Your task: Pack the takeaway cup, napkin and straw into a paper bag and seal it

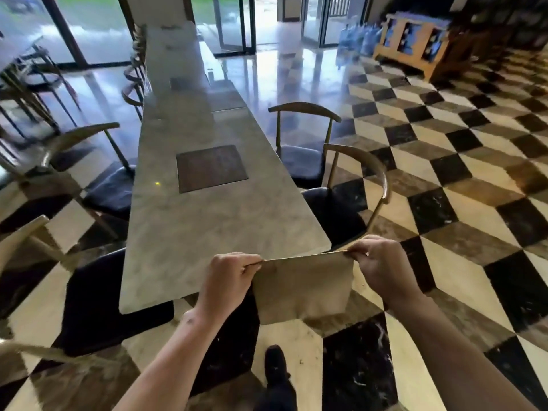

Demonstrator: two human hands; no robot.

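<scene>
- Left hand (229, 277) is curled tight, thumb and fingers pinching the top left corner of the paper bag (302, 287).
- Right hand (378, 264) mirrors it, fingers closed on the top right corner, so the bag's upper edge is pulled taut between the two hands.
- The bag hangs flat and brown in the air, just off the near end of the table (207, 221), its top edge level with the table's corner and its lower edge slightly crumpled.
- No print, logo or lettering can be read on the side of the bag facing us; it looks plain.
- Whether anything sits inside the bag, I cannot tell; cup, napkin and straw are not in sight.
- Moving outward: a long pale marble table runs away from the hands, with a dark square inset panel (211, 168) in its middle and a tiny yellow speck just left of that.
- Curved wooden-backed chairs line both sides, the nearest right chair (350, 203) tucked beside the table corner.
- Below, a dark shoe (275, 366) stands on the checkered floor (444, 173) of black, cream and brown tiles.
- Far back right, blue water jugs (360, 37) stand beside a wooden rack (415, 40); any labels there are too blurred to read.
</scene>
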